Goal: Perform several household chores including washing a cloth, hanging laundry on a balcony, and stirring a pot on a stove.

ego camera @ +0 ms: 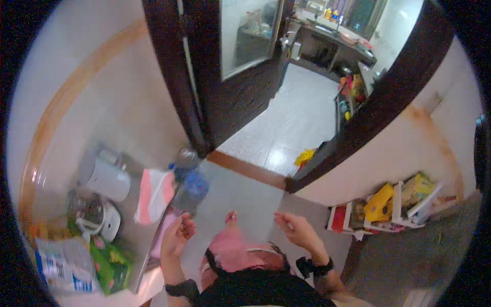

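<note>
My left hand (pixel 179 235) is raised with loosely curled fingers beside the edge of a side table (pixel 144 253); it holds nothing that I can see. On that table, a pink and white striped cloth (pixel 154 196) lies above and left of this hand. My right hand (pixel 292 227) hangs over the floor right of my pink-clad legs, fingers bent and apart, with nothing visible in it. Both wrists wear black bands. A large clear bottle with blue parts (pixel 195 186) stands blurred on the floor beyond my left hand.
Ahead, a dark door (pixel 238 92) with a glass pane stands ajar at a kitchen. A brown threshold (pixel 247 167) crosses the doorway. At right is a white rack (pixel 347 217) holding a yellow package (pixel 379 203). The side table bears a glass pot (pixel 90 211) and a green bag (pixel 109 264).
</note>
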Motion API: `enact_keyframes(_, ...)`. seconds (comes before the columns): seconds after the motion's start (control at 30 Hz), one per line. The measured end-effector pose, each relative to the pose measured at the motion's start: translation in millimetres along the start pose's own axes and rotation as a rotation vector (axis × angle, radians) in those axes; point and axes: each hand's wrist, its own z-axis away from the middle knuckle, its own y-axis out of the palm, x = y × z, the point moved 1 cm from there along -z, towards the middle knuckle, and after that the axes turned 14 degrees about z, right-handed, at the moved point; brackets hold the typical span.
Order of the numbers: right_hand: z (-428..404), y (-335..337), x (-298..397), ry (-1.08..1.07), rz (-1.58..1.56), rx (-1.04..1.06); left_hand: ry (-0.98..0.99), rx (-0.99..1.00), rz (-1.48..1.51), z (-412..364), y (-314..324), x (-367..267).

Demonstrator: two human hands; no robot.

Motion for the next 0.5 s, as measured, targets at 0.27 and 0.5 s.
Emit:
enact_keyframes(0.27,-141,-71,-21,0.128,-0.048,-0.052,-0.162,0.076,-0.187,-191,128,-40)
enact_keyframes(0.5,-256,-104,-88,0.168,-0.195,-0.182,-0.402,0.248,-0.414,-361,209,-13)
